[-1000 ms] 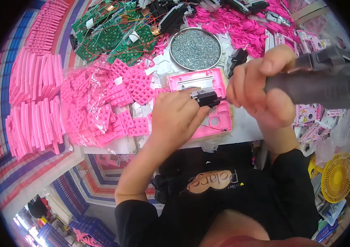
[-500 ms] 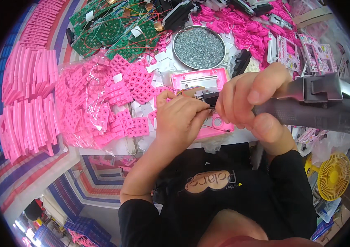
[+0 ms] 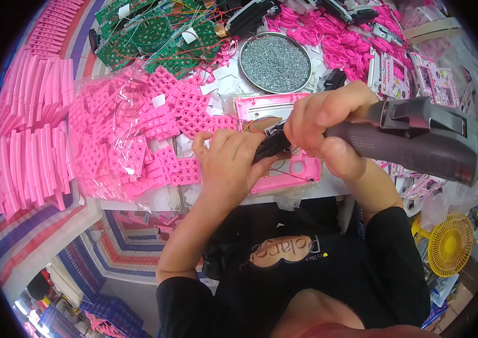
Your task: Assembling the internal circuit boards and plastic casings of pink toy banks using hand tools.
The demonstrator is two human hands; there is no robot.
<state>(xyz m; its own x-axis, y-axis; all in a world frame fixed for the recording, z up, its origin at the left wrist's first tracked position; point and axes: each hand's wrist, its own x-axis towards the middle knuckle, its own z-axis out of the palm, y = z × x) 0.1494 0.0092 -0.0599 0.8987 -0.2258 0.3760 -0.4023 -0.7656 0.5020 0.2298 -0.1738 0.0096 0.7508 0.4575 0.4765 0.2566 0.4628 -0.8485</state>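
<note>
The left hand [image 3: 229,160] has the black part [image 3: 273,145] pinched at its near left end, between thumb and fingers, above the pink case [image 3: 284,181]. The right hand's [image 3: 329,124] fingers are wrapped round the front of a grey driver [image 3: 413,142], their tips right by the part's other end; from where I stand, I can't tell whether they touch it.
</note>
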